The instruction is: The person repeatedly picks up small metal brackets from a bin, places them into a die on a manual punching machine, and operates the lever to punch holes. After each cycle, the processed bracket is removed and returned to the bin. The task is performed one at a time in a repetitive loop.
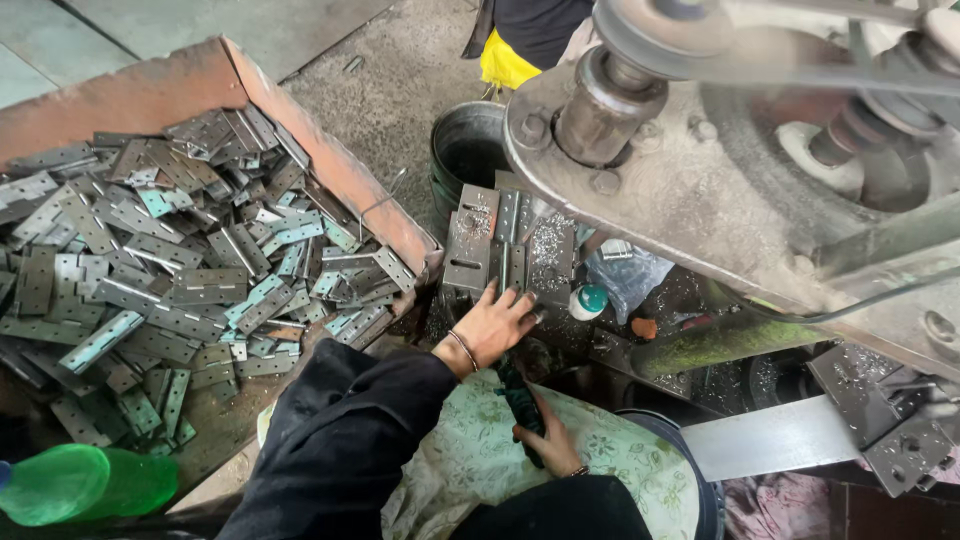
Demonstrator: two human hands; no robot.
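**Hands at the hinge stack, under the belt-driven machine**

One rusty metal tray at left, heaped with flat grey hinge plates; far too many to count, well over fifty, each a punched rectangle, some tinted pale blue-green. Tray rim is rust-red and bent at the near corner.

A small stack of hinges stands just right of the tray corner, about four or five pieces visible, dusted with bright metal shavings. Left hand rests fingers spread on the lower edge of this stack, touching it; one thin bangle at the wrist, black sleeve. Right hand is closed around a dark green cloth-like object, held low over a floral-print cloth.

One dark round bucket behind the stack. One green plastic bottle lies at bottom left. Machine body overhangs from the right: grey, gritty, one pulley shaft, blurred belt.

Room is tight; the stack is boxed between tray, bucket and machine.
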